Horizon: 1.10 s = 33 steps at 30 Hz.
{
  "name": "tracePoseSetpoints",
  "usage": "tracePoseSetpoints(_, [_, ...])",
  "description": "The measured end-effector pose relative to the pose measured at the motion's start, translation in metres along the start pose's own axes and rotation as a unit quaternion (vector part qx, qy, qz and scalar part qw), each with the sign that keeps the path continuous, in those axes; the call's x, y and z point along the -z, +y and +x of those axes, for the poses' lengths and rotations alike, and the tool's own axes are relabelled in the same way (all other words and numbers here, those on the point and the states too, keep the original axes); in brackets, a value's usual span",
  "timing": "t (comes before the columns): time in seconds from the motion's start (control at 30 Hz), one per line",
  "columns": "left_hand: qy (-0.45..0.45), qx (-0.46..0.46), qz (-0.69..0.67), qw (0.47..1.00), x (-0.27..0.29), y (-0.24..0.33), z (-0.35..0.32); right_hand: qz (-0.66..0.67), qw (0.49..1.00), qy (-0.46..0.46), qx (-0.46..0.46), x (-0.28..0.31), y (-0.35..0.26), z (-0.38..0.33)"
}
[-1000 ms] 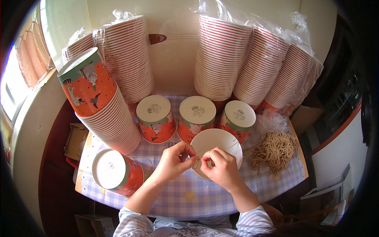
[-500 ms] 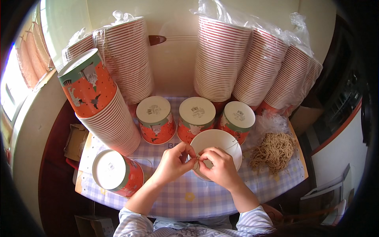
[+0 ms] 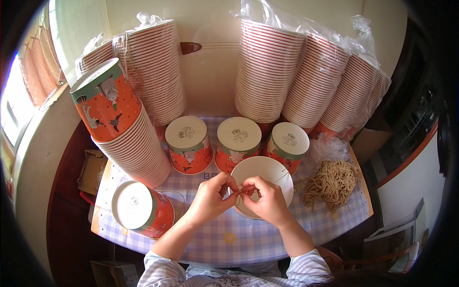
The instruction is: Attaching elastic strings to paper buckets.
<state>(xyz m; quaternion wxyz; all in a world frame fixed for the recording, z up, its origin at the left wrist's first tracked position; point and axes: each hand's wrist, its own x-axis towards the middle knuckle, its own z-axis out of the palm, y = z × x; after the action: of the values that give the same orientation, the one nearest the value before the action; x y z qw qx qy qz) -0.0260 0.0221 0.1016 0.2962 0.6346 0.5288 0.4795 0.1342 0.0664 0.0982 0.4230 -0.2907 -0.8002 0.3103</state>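
Observation:
An upright paper bucket (image 3: 258, 165) with a white inside stands in front of me, its mouth up. At its near left rim, my left hand (image 3: 213, 195) and my right hand (image 3: 266, 200) meet fingertip to fingertip. Both pinch a thin beige string (image 3: 238, 200), mostly hidden by the fingers; I cannot make out any knot. Across the bucket, a piece of string (image 3: 285, 170) shows at the far right rim. A heap of loose beige string (image 3: 332, 185) lies to the right of the bucket.
Behind stand three upturned orange-and-green buckets (image 3: 238, 134). Another upturned bucket (image 3: 134, 205) with a string loop sits at left, near a leaning bucket stack (image 3: 136, 143). Tall plastic-wrapped bucket stacks (image 3: 270, 71) line the back of the checked tablecloth (image 3: 205, 244).
My right hand's fingers have shifted slightly, with thumb and forefinger drawn closer to the left fingertips. The bucket and the other things stay where they were.

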Motion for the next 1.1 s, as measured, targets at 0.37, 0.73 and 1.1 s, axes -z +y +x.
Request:
tracePoseSetpoints(0.37, [0.016,-0.009,0.010,1.000,-0.0012,0.0016,-0.0013,0.029,0.999,-0.039,0.000,0.0040,0.0009,0.0015])
tracePoseSetpoints(0.73, [0.020,-0.010,0.013,1.000,-0.0005,0.0014,-0.0021,0.016,0.999,-0.031,0.012,0.0026,0.0050,0.0025])
tracePoseSetpoints(1.1, [0.026,-0.022,0.030,0.999,-0.0048,0.0020,-0.0045,-0.086,0.993,0.030,0.073,-0.0017,0.0052,0.0020])
